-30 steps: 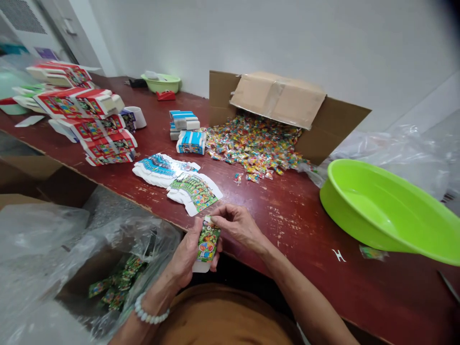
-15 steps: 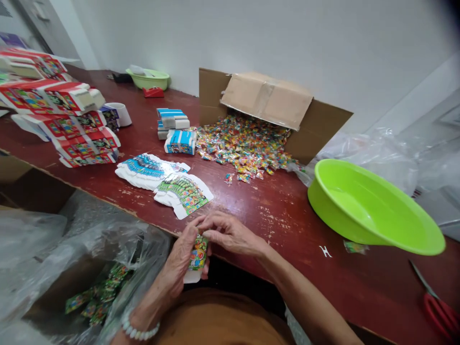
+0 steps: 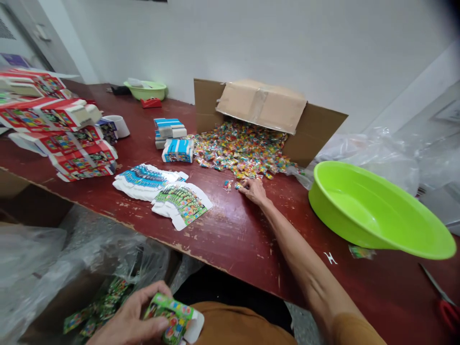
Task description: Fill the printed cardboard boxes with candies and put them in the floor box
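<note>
My left hand (image 3: 134, 316) is closed around a small green printed carton (image 3: 175, 322), low in front of my body. The carton is opened out into a box, and a white end flap sticks out towards the right. Stretched over the table, my right hand (image 3: 255, 192) has its fingertips pinched on a wrapped candy (image 3: 237, 186) at the front edge of the candy heap (image 3: 237, 148). Another wrapped candy (image 3: 227, 185) lies just left of those fingers. Flat green cartons (image 3: 185, 203) are fanned out on the table beside flat blue ones (image 3: 143, 178).
A cardboard box (image 3: 264, 103) lies on its side behind the candy. At right stand a big green basin (image 3: 345, 227) and red-handled scissors (image 3: 436, 287). Bundled red cartons (image 3: 77, 143) are stacked at left. Below the table edge, a plastic-lined box (image 3: 46, 306) holds filled green packs (image 3: 104, 306).
Both hands were together on the green carton. My left hand has drawn it down and left, now opened into a box, while my right hand has let go and reached forward to the candy.
</note>
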{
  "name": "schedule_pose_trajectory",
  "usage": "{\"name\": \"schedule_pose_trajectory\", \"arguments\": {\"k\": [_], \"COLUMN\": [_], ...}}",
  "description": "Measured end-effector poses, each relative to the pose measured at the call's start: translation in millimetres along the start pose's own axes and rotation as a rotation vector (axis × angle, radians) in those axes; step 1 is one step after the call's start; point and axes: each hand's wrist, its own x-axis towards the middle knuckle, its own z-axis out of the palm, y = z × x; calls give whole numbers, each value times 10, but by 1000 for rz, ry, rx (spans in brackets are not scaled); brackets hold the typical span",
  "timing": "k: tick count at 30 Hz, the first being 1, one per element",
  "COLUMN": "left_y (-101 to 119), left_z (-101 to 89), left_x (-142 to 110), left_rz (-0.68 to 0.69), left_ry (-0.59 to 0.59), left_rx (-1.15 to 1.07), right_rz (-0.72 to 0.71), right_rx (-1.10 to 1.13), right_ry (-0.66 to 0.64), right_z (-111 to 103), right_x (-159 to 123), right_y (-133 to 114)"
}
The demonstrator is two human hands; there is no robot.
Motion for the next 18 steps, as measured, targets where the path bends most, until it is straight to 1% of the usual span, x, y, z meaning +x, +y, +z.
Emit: {"name": "schedule_pose_trajectory", "arguments": {"k": [2,3,5,7,9,10,11,12,13,14,15,18], "left_y": [-3,7,59,150,261,317,369,414,452,482,504,535], "left_z": [-212,-273,-293,-188,-11,86,178,262,334,394,444,540], "left_x": [-11,-4,39,112,199,240,277,307,329,342,348,347], "left_rz": [-29,-68,-136,-141,-32,50,119,154,180,191,199,247], "left_ry": [-79,-103,-117,-123,-126,-112,-105,-105,-101,-101,-97,-54], "left_rx": [189,252,290,221,124,91,70,71,81,105,142,264], "right_rz": [-18,-26,-34,-34,-55,-84,-149,-219,-294,-367,-428,-551], "right_rx": [28,51,115,190,291,350,464,542,576,581,550,392], "right_ry": [-7,-11,-31,-76,-190,-267,-410,-512,-563,-593,-594,-583], "right_z": [23,26,22,12,-2,-13,-25,-39,-53,-65,-75,-86], "right_x": [-97,-165,-351,-612,-927,-1086,-1236,-1369,-1478,-1563,-1623,-1701], "right_y": [6,-2,-49,-150,-312,-409,-510,-609,-700,-779,-844,-966]}}
